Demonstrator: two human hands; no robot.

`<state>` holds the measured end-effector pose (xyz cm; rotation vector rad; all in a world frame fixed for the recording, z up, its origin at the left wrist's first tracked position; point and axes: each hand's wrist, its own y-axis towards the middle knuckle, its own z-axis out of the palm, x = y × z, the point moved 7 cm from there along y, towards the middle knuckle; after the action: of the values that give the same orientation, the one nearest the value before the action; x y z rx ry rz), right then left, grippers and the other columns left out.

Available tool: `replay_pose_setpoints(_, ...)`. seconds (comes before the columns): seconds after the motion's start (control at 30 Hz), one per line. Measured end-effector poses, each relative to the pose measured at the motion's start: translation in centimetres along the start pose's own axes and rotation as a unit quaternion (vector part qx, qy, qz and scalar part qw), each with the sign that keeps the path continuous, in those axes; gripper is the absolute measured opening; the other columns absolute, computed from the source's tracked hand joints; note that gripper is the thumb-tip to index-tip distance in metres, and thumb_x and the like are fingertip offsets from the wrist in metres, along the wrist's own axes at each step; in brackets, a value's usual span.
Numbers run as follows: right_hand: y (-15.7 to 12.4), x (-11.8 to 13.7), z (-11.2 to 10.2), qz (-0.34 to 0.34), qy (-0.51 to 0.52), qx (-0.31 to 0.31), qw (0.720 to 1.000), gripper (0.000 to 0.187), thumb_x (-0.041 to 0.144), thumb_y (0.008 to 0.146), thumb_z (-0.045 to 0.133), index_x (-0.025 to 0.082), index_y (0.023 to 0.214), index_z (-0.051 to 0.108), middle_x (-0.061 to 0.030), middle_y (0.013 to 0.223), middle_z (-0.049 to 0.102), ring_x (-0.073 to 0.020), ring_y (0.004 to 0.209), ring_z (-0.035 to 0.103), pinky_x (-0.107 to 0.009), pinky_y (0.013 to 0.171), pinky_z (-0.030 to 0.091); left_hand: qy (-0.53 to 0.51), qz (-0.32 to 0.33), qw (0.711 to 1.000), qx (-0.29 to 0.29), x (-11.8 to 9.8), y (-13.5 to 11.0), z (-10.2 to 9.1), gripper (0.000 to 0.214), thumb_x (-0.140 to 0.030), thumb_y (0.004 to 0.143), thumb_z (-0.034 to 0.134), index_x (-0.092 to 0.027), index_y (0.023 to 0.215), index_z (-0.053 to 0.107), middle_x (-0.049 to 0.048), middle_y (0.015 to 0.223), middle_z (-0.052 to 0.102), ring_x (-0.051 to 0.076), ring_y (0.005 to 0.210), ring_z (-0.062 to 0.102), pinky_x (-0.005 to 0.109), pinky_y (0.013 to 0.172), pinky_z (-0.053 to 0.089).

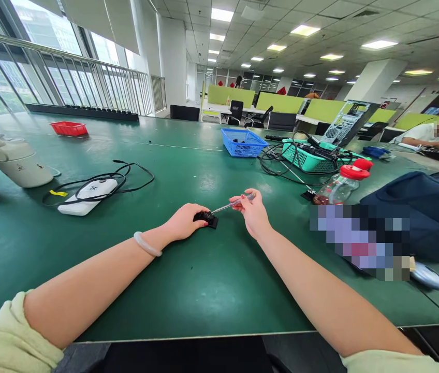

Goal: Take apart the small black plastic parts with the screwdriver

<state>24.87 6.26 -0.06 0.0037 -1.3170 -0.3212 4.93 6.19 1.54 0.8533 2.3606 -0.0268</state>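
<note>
My left hand (184, 221) is closed on a small black part (207, 218) that rests on the green table (204, 280). A pale bangle sits on that wrist. My right hand (252, 210) pinches a thin screwdriver (232, 204) with a clear handle. Its metal tip slants down to the left and meets the black part. Both forearms lie stretched out over the table.
To the left lie a white power bank with a black cable (87, 196) and a beige kettle (15, 160). A red tray (69, 128), a blue basket (243, 142) and a teal basket with cables (308, 157) stand farther back. A red-capped jar (339, 185) and a dark bag (417, 212) are at the right. Another person (433, 134) sits at the far right.
</note>
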Motion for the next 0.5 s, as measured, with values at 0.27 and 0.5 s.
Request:
replay_pose_setpoints(0.27,0.4,-1.9,-0.5,0.085,0.051,0.016,0.995,0.031,0.034,0.08,0.075,0.026,0.086,0.045,0.0007,0.079,0.074,-0.0183,0.074,0.074,-0.037,0.069,0.061,0.008,-0.011,1.0,-0.009,-0.2,-0.2,-0.2,0.03,-0.032,0.083,0.064,-0.021,0.109,0.073,0.0082,0.112,0.075,0.027,0.104,0.068,0.041,0.097,0.052)
replay_pose_setpoints(0.5,0.3,-1.7,-1.1,0.122,0.082,-0.033,0.989,0.027,0.028,0.08,0.074,0.025,0.083,0.047,0.0007,0.073,0.073,-0.0182,0.068,0.072,-0.036,0.065,0.061,0.001,-0.012,1.0,-0.017,-0.3,-0.3,-0.2,0.028,-0.033,0.082,0.065,-0.021,0.106,0.072,0.0077,0.108,0.076,0.027,0.101,0.068,0.041,0.096,0.053)
